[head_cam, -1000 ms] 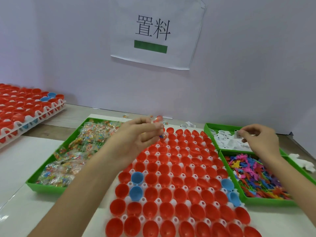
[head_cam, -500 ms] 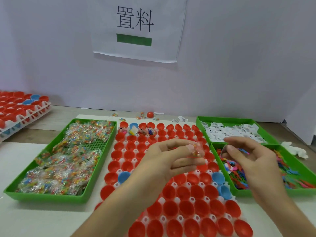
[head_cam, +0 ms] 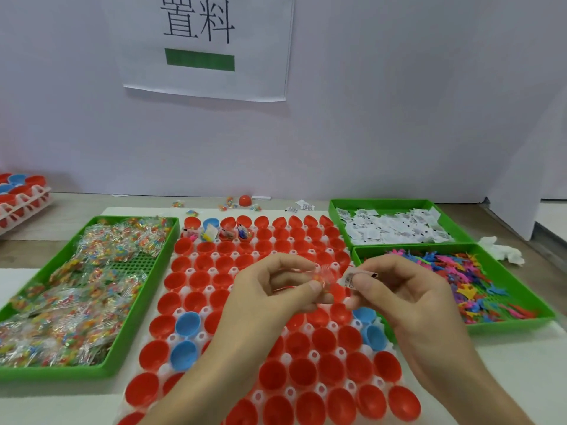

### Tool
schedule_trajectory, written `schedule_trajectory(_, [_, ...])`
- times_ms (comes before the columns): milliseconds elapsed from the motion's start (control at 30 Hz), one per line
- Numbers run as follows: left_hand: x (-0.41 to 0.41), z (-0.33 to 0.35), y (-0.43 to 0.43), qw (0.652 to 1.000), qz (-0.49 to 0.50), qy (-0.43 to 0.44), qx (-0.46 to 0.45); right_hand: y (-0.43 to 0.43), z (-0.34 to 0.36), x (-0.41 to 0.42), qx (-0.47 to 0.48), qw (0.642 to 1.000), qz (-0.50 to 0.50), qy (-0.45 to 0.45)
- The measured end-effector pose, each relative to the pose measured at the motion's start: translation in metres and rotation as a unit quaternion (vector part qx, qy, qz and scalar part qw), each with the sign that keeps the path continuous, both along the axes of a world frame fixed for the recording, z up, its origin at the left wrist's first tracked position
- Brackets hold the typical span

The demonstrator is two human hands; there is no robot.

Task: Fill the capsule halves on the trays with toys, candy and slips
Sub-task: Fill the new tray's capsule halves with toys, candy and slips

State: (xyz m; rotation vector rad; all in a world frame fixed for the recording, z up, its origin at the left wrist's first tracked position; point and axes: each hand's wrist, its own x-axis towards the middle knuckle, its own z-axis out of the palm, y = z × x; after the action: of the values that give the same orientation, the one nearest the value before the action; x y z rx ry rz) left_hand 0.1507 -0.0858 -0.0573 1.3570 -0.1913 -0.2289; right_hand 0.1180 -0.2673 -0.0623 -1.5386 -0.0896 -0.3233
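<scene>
- Several spare halves point(head_cam: 33, 180), red and blue, sit on a white rack point(head_cam: 27, 204) at the far left of the bench point(head_cam: 70, 210); the frame edge cuts them off.
- Candy tray point(head_cam: 61, 373): green, with its long axis running from the viewer toward the wall. It is heaped with candy point(head_cam: 76, 286) in clear wrappers, and its near left corner is out of frame.
- Capsule tray point(head_cam: 314, 354): white, mid-bench, with its long axis also toward the wall. It carries rows of halves point(head_cam: 300, 374) with their open sides up, mostly red.
- A few of these are blue halves point(head_cam: 187, 324). Four filled halves point(head_cam: 214, 234) sit in the second row from the wall, their contents too small to name. The nearest rows are hidden under the forearms or cut off.
- Left hand point(head_cam: 270, 302): over the tray's middle, thumb and curled fingers pinching a clear, crinkled packet point(head_cam: 326, 275) of orange and yellow bits. The packet sticks out to the right.
- Right hand point(head_cam: 408, 296): just beside the left, thumb and forefinger pinching a white slip point(head_cam: 352, 278), the other fingers curled. The slip's long axis lies roughly across the view, its printed end pointing left at the packet and a dark red mark at its right end. Whether slip and packet touch cannot be told.
- Slip tray point(head_cam: 383, 203): green, back right, piled with white slips point(head_cam: 395, 231).
- Toy tray point(head_cam: 506, 326): green, in front of the slip tray, full of bright toys point(head_cam: 460, 280) whose shapes are hard to make out.
</scene>
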Motion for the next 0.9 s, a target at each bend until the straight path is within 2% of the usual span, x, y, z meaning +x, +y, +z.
schedule_trajectory(233, [-0.002,0.0,0.001,0.998,-0.015,-0.041,0.045,0.009,0.002,-0.005,-0.025,1.0,0.01,0.002])
schedule_trajectory(400, [-0.003,0.005,0.0,0.992,-0.06,-0.084,0.069,0.012,0.001,-0.005,-0.067,0.998,-0.011,0.005])
schedule_trajectory(500, [-0.004,0.005,0.0,0.987,-0.057,-0.111,0.104,0.011,-0.003,-0.004,-0.104,0.995,-0.005,0.01])
schedule_trajectory(633, [-0.002,0.002,0.002,0.988,-0.038,-0.108,0.105,0.008,-0.005,-0.004,-0.173,0.985,-0.001,0.022])
schedule_trajectory(767, [-0.003,0.004,0.002,0.983,-0.03,-0.137,0.12,0.009,-0.007,-0.004,-0.169,0.986,0.006,0.013])
schedule_trajectory(900, [-0.001,0.004,0.004,0.984,-0.028,-0.129,0.12,0.011,-0.01,-0.004,-0.149,0.989,0.012,0.005])
